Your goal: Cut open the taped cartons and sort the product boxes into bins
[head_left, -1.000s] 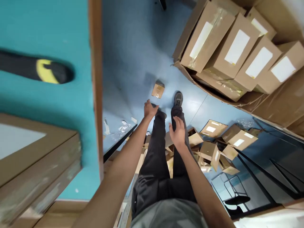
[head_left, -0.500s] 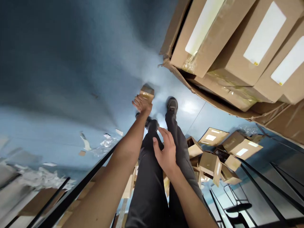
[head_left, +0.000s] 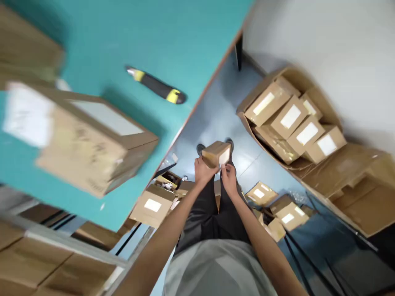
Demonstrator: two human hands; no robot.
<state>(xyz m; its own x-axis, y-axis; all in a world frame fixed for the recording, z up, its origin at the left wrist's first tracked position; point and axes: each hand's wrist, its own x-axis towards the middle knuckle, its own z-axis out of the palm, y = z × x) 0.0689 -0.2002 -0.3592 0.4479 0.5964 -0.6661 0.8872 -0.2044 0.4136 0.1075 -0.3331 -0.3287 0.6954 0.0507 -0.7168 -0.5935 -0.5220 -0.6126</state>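
In front of my legs I hold a small cardboard box [head_left: 215, 151] with a white label on its right end. My left hand [head_left: 204, 171] is wrapped around its near left side. My right hand [head_left: 228, 180] has its fingertips pressed together at the label's lower edge, gripping that end of the box. To the left, on a teal table [head_left: 101, 45], lies a black and yellow utility knife [head_left: 156, 85], apart from both hands. A larger carton [head_left: 83, 144] with handwriting and white labels stands near it, slightly blurred.
At right, a big open carton [head_left: 296, 168] holds several labelled boxes. Opened boxes [head_left: 288, 213] lie on the floor at lower right, and a labelled box [head_left: 152, 205] sits beside the table edge. Shelved cartons [head_left: 40, 259] fill the lower left.
The small box has come up from near the floor in my left hand. My right hand, free before, now grips it too. The table and knife have come into view.
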